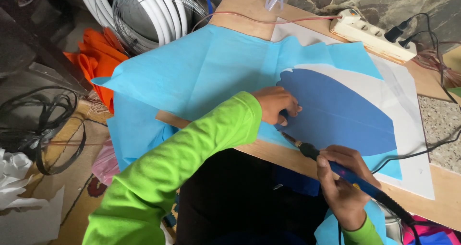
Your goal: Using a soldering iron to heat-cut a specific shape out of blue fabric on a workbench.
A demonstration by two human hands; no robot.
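Pressing down with curled fingers, my left hand point(277, 106) pins the light blue fabric point(201, 72) flat at the centre of the frame, right at the scalloped edge of the dark blue leaf-shaped piece point(336, 113). The green sleeve point(182, 163) of that arm crosses up from the lower left. My right hand point(341, 182), at lower right, is closed in a pen-like grip around a soldering iron point(336, 170) with a blue handle; its metal tip slants up and left onto the fabric just below my left hand.

The fabric lies over a wooden board on the desk point(446, 197), with a white sheet point(413, 144) under the dark blue piece. A white power strip point(372, 34) with a black plug sits at upper right (stone wall behind it). White tubing coils point(163, 10) fill the upper left, orange cloth point(98, 58) lies beside them, and black straps point(43, 125) rest on the floor at left.

My left fingertips are tucked under, so I cannot tell exactly what they touch. The iron's cord runs out of the frame at lower right.
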